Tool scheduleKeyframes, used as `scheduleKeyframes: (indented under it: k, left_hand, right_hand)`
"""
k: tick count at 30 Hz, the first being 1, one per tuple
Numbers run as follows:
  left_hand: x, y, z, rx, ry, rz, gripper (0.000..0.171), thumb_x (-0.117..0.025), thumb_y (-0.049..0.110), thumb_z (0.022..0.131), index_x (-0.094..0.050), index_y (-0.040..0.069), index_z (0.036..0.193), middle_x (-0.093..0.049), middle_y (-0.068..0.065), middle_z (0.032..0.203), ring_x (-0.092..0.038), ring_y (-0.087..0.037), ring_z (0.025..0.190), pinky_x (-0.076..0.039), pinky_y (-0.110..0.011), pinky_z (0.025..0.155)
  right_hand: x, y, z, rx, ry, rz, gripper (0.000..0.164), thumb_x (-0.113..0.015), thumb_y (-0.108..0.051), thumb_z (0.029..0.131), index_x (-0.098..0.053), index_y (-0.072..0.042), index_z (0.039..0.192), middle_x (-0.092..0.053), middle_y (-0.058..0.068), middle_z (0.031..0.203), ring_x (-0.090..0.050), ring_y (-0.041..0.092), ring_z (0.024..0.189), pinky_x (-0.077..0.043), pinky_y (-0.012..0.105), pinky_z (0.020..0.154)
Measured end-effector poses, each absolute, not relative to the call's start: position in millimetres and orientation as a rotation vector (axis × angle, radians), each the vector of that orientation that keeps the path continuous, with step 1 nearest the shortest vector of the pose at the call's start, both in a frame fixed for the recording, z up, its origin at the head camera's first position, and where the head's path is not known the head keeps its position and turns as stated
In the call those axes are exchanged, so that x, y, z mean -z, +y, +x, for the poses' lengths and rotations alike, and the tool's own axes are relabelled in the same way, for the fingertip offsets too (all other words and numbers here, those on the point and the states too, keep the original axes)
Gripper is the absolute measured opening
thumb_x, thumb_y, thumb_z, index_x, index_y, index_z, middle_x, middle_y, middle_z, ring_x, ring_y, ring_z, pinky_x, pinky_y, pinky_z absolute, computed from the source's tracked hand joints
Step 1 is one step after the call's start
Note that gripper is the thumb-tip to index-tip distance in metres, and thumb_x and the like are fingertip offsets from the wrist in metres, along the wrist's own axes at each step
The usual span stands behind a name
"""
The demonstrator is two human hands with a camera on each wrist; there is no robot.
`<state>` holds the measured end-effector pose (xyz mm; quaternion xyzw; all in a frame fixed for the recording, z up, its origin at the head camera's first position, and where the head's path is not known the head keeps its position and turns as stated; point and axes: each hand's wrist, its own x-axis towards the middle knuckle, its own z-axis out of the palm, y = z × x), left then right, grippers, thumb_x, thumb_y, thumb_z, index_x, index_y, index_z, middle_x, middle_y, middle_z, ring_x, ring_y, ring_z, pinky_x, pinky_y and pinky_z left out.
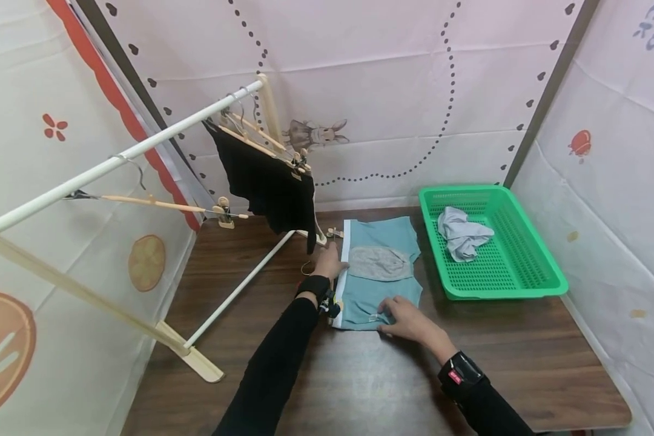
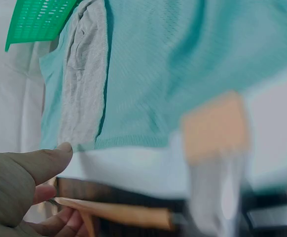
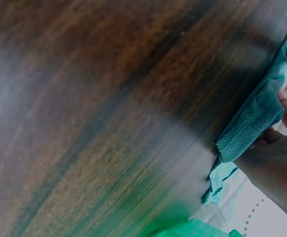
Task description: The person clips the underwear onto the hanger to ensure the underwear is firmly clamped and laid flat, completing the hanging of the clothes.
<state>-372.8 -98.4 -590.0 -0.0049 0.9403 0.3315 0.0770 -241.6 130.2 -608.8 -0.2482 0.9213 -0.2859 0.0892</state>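
Teal boxer briefs [image 1: 381, 233] with a white waistband and a grey front panel lie flat on the table, the waistband to the left. At the waistband, my left hand [image 1: 329, 263] has its thumb over the white band and its fingers curled round a wooden clip hanger [image 2: 128, 213]. A blurred clip [image 2: 215, 131] with a wooden tip overlaps the band in the left wrist view. My right hand [image 1: 409, 320] pinches the near side edge of the briefs, and the right wrist view shows that teal edge [image 3: 252, 118] bunched at the fingers.
A white-railed wooden rack [image 1: 125, 154] stands at the left, with a black garment [image 1: 267, 175] on a clip hanger and a bare hanger [image 1: 158, 204]. At the right, a green basket [image 1: 536, 254] holds a crumpled grey cloth [image 1: 463, 234]. Printed fabric walls surround the table [image 1: 392, 387].
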Motion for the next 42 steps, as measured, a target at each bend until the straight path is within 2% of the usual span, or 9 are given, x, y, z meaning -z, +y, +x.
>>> scheduleKeyframes:
  k: [8, 10, 15, 18, 21, 24, 30, 37, 42]
  left_hand:
    - [597.5, -87.6, -388.2, -1.097, 2.821, -0.214, 0.078, -0.077, 0.002, 0.089, -0.027, -0.011, 0.148, -0.058, -0.033, 0.120, -0.062, -0.044, 0.109, -0.058, -0.048, 0.086]
    - [597.2, -87.9, -391.4, -1.090, 2.832, -0.234, 0.068, -0.072, -0.002, 0.092, -0.032, -0.014, 0.146, -0.063, -0.031, 0.108, -0.067, -0.042, 0.097, -0.059, -0.044, 0.077]
    - [596.1, -91.3, -395.1, -0.987, 2.859, -0.209, 0.008, -0.059, -0.002, 0.096, -0.065, -0.008, 0.093, -0.059, -0.016, 0.073, -0.058, -0.030, 0.068, -0.042, -0.036, 0.057]
    - [595.4, -92.3, -395.0, -1.056, 2.790, -0.241, 0.028, -0.060, 0.001, 0.096, -0.054, 0.004, 0.068, -0.043, -0.007, 0.060, -0.044, -0.024, 0.057, -0.034, -0.036, 0.055]
    - [596.3, -92.4, -396.0, -1.121, 2.728, -0.296, 0.039, -0.060, 0.008, 0.098, -0.042, 0.010, 0.063, -0.032, -0.002, 0.056, -0.034, -0.020, 0.051, -0.031, -0.035, 0.054]
    - [597.6, -93.1, -397.5, -1.211, 2.656, -0.352, 0.033, -0.057, 0.015, 0.100, -0.047, 0.005, 0.071, -0.034, -0.003, 0.063, -0.032, -0.020, 0.054, -0.031, -0.036, 0.058]
    - [594.3, -98.0, -401.9, -1.265, 2.606, -0.394, 0.033, -0.048, 0.023, 0.107, -0.062, -0.005, 0.115, -0.060, -0.017, 0.096, -0.056, -0.028, 0.075, -0.043, -0.036, 0.067]
    - [593.6, -99.2, -410.1, -0.964, 2.821, -0.390, 0.027, -0.057, 0.023, 0.102, -0.071, 0.000, 0.097, -0.060, -0.010, 0.075, -0.056, -0.025, 0.062, -0.040, -0.034, 0.056]
    - [594.1, -90.7, -411.7, -0.807, 2.955, -0.348, 0.033, -0.063, 0.019, 0.099, -0.066, -0.006, 0.120, -0.066, -0.020, 0.094, -0.063, -0.033, 0.078, -0.053, -0.042, 0.066]
  right_hand:
    - [609.1, 125.5, -242.2, 0.849, 2.763, -0.745, 0.031, -0.081, -0.023, 0.086, -0.065, -0.009, 0.108, -0.057, 0.004, 0.094, -0.051, 0.016, 0.084, -0.047, 0.032, 0.071]
    - [609.5, 124.6, -242.5, 0.845, 2.767, -0.742, 0.031, -0.080, -0.023, 0.086, -0.065, -0.009, 0.109, -0.057, 0.004, 0.095, -0.050, 0.016, 0.084, -0.047, 0.033, 0.071]
    - [610.8, 124.3, -243.8, 0.847, 2.766, -0.733, 0.031, -0.079, -0.023, 0.087, -0.065, -0.010, 0.110, -0.057, 0.004, 0.097, -0.050, 0.015, 0.085, -0.047, 0.033, 0.072]
    - [611.7, 125.4, -244.3, 0.847, 2.761, -0.736, 0.031, -0.079, -0.022, 0.087, -0.064, -0.010, 0.111, -0.057, 0.004, 0.098, -0.051, 0.015, 0.085, -0.047, 0.033, 0.072]
    - [612.6, 126.0, -244.8, 0.843, 2.755, -0.728, 0.031, -0.080, -0.021, 0.086, -0.064, -0.010, 0.110, -0.057, 0.004, 0.097, -0.051, 0.015, 0.085, -0.047, 0.033, 0.072]
    - [613.6, 126.0, -245.1, 0.833, 2.749, -0.717, 0.031, -0.081, -0.021, 0.085, -0.064, -0.010, 0.109, -0.056, 0.003, 0.096, -0.052, 0.015, 0.085, -0.047, 0.033, 0.071]
    - [615.2, 126.8, -244.0, 0.821, 2.760, -0.729, 0.032, -0.081, -0.020, 0.085, -0.063, -0.010, 0.109, -0.057, 0.003, 0.097, -0.052, 0.015, 0.085, -0.047, 0.033, 0.071]
    - [615.1, 128.8, -243.7, 0.824, 2.776, -0.761, 0.030, -0.080, -0.018, 0.085, -0.063, -0.009, 0.109, -0.056, 0.004, 0.094, -0.050, 0.015, 0.082, -0.046, 0.031, 0.068]
    - [615.3, 129.6, -244.3, 0.814, 2.789, -0.756, 0.029, -0.080, -0.018, 0.086, -0.063, -0.010, 0.108, -0.055, 0.002, 0.093, -0.050, 0.014, 0.081, -0.046, 0.031, 0.068]
